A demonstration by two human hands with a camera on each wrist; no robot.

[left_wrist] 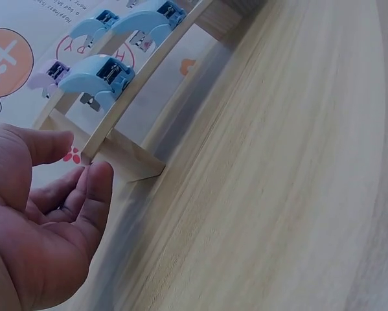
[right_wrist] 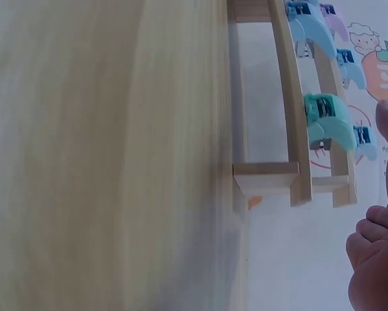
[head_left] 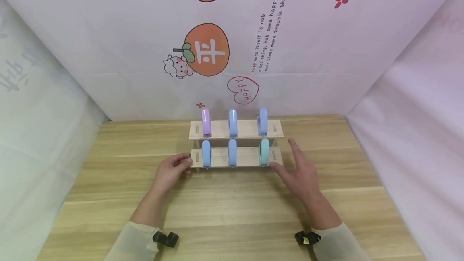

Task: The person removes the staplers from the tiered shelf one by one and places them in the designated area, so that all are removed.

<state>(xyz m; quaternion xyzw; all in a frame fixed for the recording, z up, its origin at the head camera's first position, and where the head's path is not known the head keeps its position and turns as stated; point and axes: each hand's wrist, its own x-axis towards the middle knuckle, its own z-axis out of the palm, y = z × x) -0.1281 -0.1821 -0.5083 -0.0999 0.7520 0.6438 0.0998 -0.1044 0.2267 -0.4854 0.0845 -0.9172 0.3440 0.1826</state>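
A two-tier wooden rack (head_left: 248,157) stands on the table, with three plastic clips on each board. The upper board carries a purple clip (head_left: 206,123) and two blue clips (head_left: 233,123). Below are two more blue clips (head_left: 206,154) and a teal clip (head_left: 264,152). My left hand (head_left: 173,171) pinches the lower board's left end, thumb and fingers on either side in the left wrist view. At the right end my right hand (head_left: 302,176) is spread, its thumb close to the board's front corner; contact there is unclear. In the right wrist view the teal clip (right_wrist: 330,120) sits nearest that hand.
The wood-grain table (head_left: 224,212) extends in front of and beside the rack. Right behind it rises a white printed cloth (head_left: 297,88). White cloth walls (head_left: 417,124) close off both sides.
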